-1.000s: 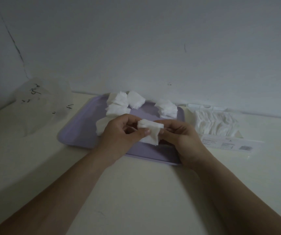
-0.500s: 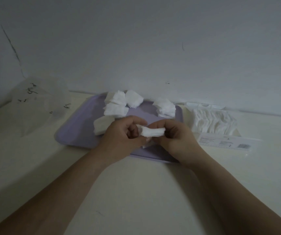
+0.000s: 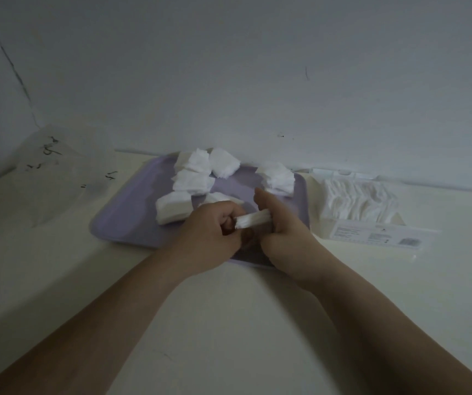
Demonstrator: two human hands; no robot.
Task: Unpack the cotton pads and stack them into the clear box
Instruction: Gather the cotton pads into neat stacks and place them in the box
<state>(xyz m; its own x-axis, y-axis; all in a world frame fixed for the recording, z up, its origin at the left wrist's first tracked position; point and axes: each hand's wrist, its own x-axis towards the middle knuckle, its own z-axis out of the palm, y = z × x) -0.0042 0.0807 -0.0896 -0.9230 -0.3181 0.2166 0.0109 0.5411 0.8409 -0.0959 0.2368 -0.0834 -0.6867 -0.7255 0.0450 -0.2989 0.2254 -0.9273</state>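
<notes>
Both hands (image 3: 209, 232) (image 3: 283, 238) pinch cotton pads (image 3: 253, 219); pack label (image 3: 377, 235) unreadable.

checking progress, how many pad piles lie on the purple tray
6 piles: two at the far edge, one just nearer, one left, one far right, one half behind the left hand, which may hide more.

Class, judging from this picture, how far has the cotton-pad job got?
Done: several pad piles lie unpacked on the purple tray. In hand: left hand and right hand grip one small stack. Left: the open packet holds more pads; no boxed pads show.
</notes>
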